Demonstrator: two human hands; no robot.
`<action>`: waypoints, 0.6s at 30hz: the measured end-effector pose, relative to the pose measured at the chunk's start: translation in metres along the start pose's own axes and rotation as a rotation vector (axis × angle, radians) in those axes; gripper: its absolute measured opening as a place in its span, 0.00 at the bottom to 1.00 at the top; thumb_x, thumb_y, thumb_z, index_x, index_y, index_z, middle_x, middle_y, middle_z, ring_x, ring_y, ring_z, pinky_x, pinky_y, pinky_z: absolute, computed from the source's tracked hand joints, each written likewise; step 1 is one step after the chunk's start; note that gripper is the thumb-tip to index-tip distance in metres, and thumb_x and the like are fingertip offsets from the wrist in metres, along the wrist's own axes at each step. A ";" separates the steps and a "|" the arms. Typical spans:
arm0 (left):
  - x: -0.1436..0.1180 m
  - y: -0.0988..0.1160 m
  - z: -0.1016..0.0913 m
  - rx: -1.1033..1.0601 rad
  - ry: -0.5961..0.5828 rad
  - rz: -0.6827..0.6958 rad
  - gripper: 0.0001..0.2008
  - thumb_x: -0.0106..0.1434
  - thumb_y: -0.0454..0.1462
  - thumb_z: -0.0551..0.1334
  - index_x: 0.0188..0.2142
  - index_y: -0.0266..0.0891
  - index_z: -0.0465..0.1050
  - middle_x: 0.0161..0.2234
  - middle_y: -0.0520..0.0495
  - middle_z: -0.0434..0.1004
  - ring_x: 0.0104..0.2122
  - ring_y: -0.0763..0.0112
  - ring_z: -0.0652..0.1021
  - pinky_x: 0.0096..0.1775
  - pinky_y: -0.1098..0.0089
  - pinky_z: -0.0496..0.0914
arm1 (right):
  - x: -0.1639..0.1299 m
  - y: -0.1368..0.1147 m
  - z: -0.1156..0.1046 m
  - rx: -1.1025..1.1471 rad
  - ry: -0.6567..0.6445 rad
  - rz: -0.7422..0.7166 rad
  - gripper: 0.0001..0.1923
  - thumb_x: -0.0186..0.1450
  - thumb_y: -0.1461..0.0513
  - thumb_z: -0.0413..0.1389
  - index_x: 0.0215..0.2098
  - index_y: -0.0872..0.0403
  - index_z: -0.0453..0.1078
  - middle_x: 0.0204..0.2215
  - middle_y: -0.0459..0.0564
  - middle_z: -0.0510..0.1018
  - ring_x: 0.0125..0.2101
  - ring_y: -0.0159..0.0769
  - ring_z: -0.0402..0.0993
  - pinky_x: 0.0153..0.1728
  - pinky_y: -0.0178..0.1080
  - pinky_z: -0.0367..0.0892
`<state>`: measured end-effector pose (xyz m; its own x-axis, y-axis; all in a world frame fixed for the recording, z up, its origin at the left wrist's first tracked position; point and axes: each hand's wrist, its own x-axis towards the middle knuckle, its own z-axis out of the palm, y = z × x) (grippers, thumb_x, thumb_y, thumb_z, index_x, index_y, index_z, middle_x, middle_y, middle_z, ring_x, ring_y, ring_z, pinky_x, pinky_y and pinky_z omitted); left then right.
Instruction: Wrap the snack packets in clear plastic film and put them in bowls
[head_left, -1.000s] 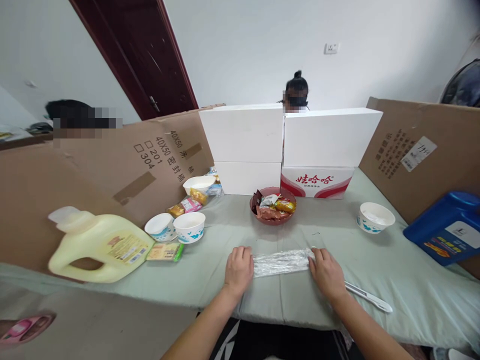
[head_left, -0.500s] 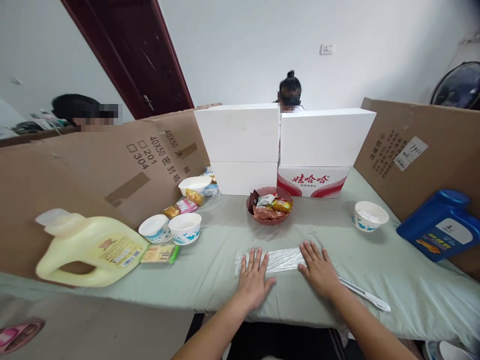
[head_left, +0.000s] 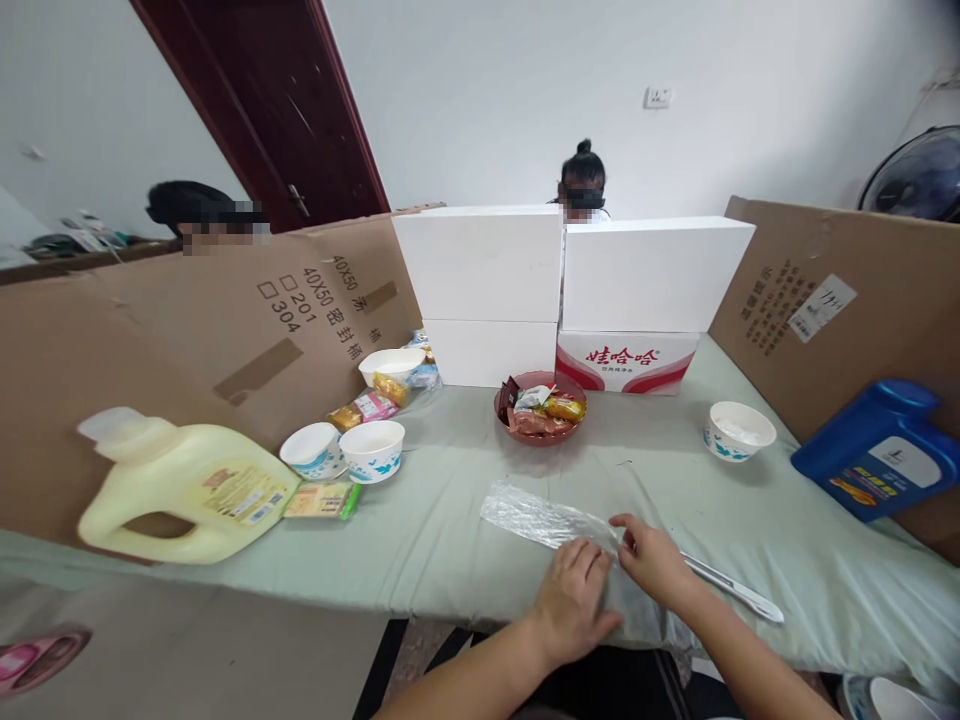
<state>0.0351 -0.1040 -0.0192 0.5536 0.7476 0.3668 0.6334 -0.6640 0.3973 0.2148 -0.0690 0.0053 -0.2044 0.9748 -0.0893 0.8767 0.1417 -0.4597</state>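
Observation:
A flattened, crinkled strip of clear plastic film (head_left: 525, 512) lies on the table in front of me, slanting down toward the right. My left hand (head_left: 574, 605) rests palm down at its near edge, fingers stretched out over the lower right part. Thumb and fingers of my right hand (head_left: 654, 562) pinch the film's right end. Just beyond that hand lies a long, slim white tool (head_left: 739, 592), partly hidden behind my right forearm.
A red bowl of wrapped snacks (head_left: 536, 435) stands ahead, before stacked white boxes (head_left: 487, 270). Paper bowls (head_left: 373, 452) and a pale yellow jug (head_left: 225, 490) are at left. Another paper bowl (head_left: 739, 440) and a blue bottle (head_left: 877, 450) stand right. Two people sit behind the cardboard and boxes.
My left hand has slid right and nearer to me, beside my right hand. The right hand has gone from flat to pinching the film, which now slants instead of lying nearly level.

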 end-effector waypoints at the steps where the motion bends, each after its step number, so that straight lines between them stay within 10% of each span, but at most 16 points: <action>1: -0.005 0.002 0.007 -0.006 0.015 0.005 0.29 0.55 0.48 0.66 0.53 0.37 0.65 0.49 0.36 0.71 0.50 0.48 0.70 0.52 0.47 0.66 | -0.011 0.000 -0.002 0.078 -0.074 0.020 0.22 0.60 0.67 0.47 0.52 0.54 0.65 0.28 0.45 0.77 0.25 0.32 0.75 0.28 0.33 0.65; 5: -0.029 0.006 0.015 -0.011 0.038 0.113 0.10 0.62 0.39 0.59 0.43 0.39 0.70 0.38 0.40 0.74 0.43 0.55 0.73 0.44 0.54 0.70 | -0.050 0.005 -0.016 0.383 -0.322 0.078 0.19 0.65 0.58 0.47 0.54 0.51 0.64 0.26 0.42 0.76 0.17 0.29 0.71 0.22 0.33 0.63; 11: -0.053 0.013 -0.018 -0.253 0.027 0.218 0.08 0.64 0.33 0.52 0.39 0.40 0.69 0.35 0.43 0.76 0.38 0.63 0.75 0.42 0.62 0.70 | -0.058 0.002 -0.024 0.183 0.016 -0.239 0.23 0.61 0.68 0.43 0.50 0.50 0.69 0.50 0.53 0.74 0.51 0.40 0.68 0.51 0.45 0.64; 14: -0.051 0.010 -0.031 -0.400 0.042 0.092 0.07 0.65 0.34 0.52 0.37 0.41 0.68 0.31 0.46 0.76 0.32 0.68 0.76 0.36 0.68 0.71 | -0.053 -0.013 -0.011 0.107 -0.078 -0.478 0.33 0.53 0.74 0.43 0.53 0.45 0.69 0.59 0.47 0.66 0.59 0.41 0.56 0.57 0.48 0.57; 18: -0.034 -0.012 -0.031 -0.335 0.144 -0.305 0.08 0.65 0.34 0.53 0.43 0.41 0.66 0.30 0.49 0.76 0.30 0.68 0.77 0.35 0.68 0.71 | -0.046 -0.024 0.014 0.154 -0.114 -0.453 0.38 0.50 0.74 0.45 0.58 0.48 0.63 0.49 0.50 0.72 0.52 0.41 0.62 0.56 0.48 0.59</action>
<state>-0.0081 -0.1220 -0.0100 0.2740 0.9154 0.2948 0.5332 -0.3997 0.7456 0.1966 -0.1196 0.0078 -0.6037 0.7951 0.0578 0.6160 0.5112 -0.5993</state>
